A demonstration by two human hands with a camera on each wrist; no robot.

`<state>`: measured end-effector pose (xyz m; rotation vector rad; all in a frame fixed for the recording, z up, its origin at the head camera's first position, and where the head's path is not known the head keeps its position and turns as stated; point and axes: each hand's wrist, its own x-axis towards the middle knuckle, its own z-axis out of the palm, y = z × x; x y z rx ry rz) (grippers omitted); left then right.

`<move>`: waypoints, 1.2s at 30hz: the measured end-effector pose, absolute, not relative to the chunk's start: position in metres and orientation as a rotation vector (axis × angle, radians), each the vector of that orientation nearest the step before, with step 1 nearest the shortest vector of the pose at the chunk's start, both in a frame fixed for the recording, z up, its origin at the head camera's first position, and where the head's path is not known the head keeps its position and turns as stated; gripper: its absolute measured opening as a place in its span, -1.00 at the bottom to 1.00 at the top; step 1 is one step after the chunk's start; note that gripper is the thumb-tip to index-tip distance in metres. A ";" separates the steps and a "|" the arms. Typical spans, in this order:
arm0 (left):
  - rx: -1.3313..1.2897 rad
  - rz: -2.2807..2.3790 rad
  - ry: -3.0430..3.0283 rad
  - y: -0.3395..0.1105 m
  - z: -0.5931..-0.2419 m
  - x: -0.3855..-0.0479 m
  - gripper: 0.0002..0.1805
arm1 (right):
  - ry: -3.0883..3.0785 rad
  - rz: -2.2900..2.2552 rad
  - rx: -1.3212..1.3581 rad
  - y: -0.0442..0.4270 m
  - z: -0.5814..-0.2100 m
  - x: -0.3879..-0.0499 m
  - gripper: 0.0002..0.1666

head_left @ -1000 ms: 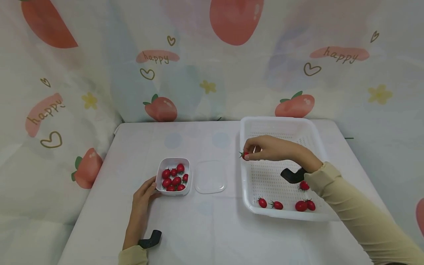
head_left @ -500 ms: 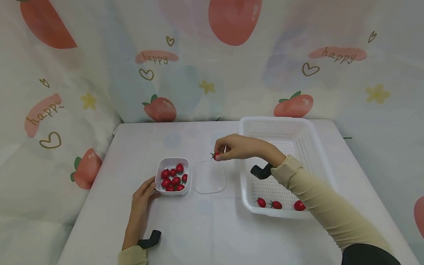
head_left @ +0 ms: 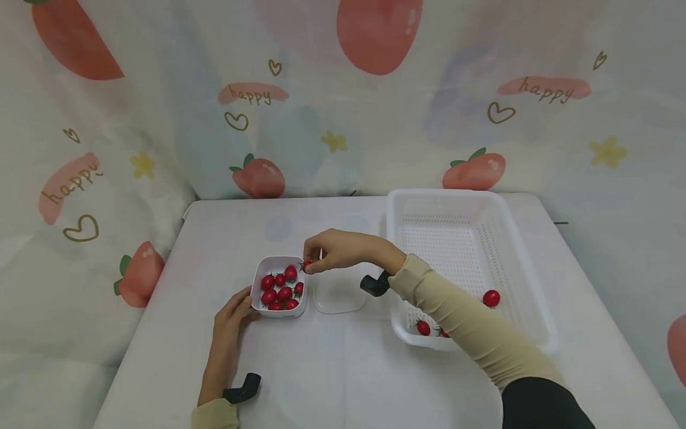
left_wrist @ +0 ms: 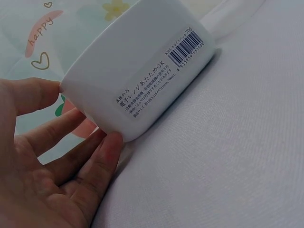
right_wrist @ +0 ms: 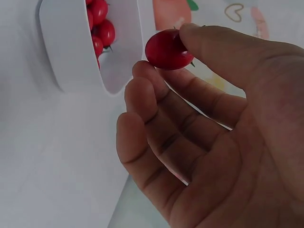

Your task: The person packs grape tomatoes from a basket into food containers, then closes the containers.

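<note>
The right hand (head_left: pixel 348 249) has come away from the big white basket (head_left: pixel 445 241) and is now at the far corner of the small white box (left_wrist: pixel 118 61). Its thumb and fingertips pinch one little red tomato (right_wrist: pixel 164 51) with green bits showing on it. The box's rim is right next to these fingertips. I cannot tell if the tomato is over the edge or just beside it. So it is now very close to the other tomatoes (head_left: pixel 284 294), but it is not in with them yet. They sit in a bunch inside the box, just past the right fingers.

The left hand (head_left: pixel 230 316) has not moved. Its bent fingers hold the side of the box, from the rim down to the bottom. That seems to keep the box still, which should help if it gets a bump.

A clear lid (head_left: pixel 339 301) lies flat on the table (head_left: pixel 343 369), partly under the right hand and nearer to the person. The basket is well to the right of the right fingers. A few more tomatoes (head_left: pixel 490 298) lie in it, and the right sleeve (head_left: pixel 455 316) covers part of that end.
</note>
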<state>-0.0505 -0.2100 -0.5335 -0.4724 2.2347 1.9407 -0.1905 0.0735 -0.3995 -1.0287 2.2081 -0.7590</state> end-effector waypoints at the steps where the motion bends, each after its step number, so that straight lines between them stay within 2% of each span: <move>1: -0.471 1.942 2.234 -0.210 -0.533 -0.051 -0.48 | 2.204 -0.759 -1.036 0.069 -0.402 -0.191 -0.86; 17: -0.476 1.948 2.220 -0.212 -0.533 -0.051 -0.49 | 2.146 -0.722 -1.098 0.000 -0.433 -0.189 -0.84; 25: -0.453 1.948 2.238 -0.212 -0.535 -0.053 -0.49 | 2.262 -0.573 -1.103 -0.019 -0.451 -0.187 -0.80; 36: -0.420 1.971 2.255 -0.210 -0.533 -0.052 -0.51 | 2.450 -0.349 -1.056 -0.031 -0.454 -0.172 -0.77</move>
